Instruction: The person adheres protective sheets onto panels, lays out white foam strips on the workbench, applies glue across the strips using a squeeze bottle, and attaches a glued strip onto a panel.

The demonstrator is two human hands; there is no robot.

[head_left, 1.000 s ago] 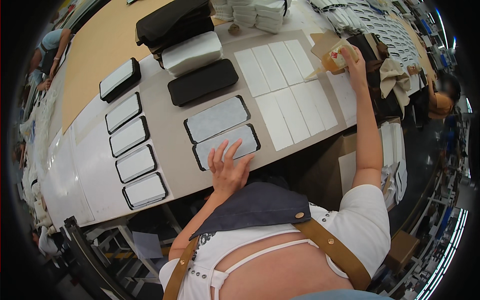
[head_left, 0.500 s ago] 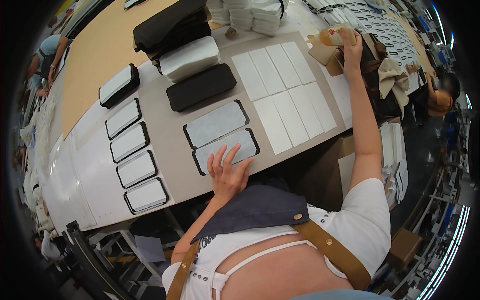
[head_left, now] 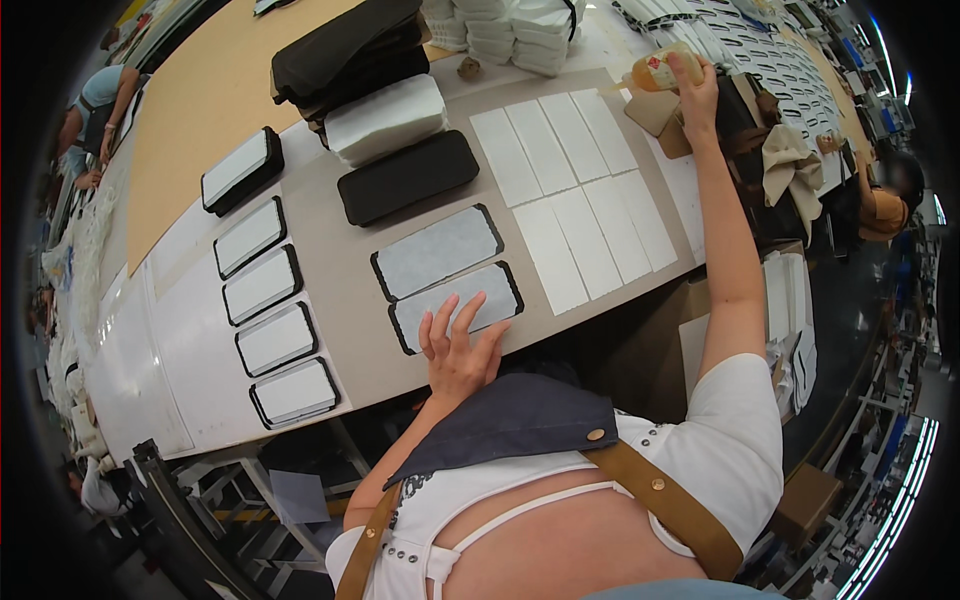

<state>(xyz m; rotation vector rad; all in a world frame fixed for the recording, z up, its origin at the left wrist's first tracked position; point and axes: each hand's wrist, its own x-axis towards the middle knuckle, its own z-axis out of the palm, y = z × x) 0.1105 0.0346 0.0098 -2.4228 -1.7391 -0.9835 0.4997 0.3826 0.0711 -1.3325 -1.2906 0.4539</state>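
My right hand point(head_left: 694, 98) grips a clear squeeze bottle point(head_left: 651, 73) of amber liquid, tipped on its side above the far right of the table. Its narrow end points left, near the top of the white rectangular strips point(head_left: 562, 145) laid out in two rows. My left hand point(head_left: 459, 352) lies with its fingers apart at the table's front edge, over a pale grey panel with black rounded ends point(head_left: 420, 318). A matching panel point(head_left: 437, 252) lies just beyond. Farther back is a black padded rectangular piece point(head_left: 408, 178).
Behind the black piece stand a white sheet stack point(head_left: 385, 118) and a dark fabric pile point(head_left: 348, 55). Several white-topped black pieces point(head_left: 262, 292) line the left. Tan flat pieces point(head_left: 655, 118) and a beige cloth point(head_left: 790, 160) lie at right. Other people work at both sides.
The bottle has turned in my right hand, its narrow end now tipped lower and farther left. My left hand stays over the near panel.
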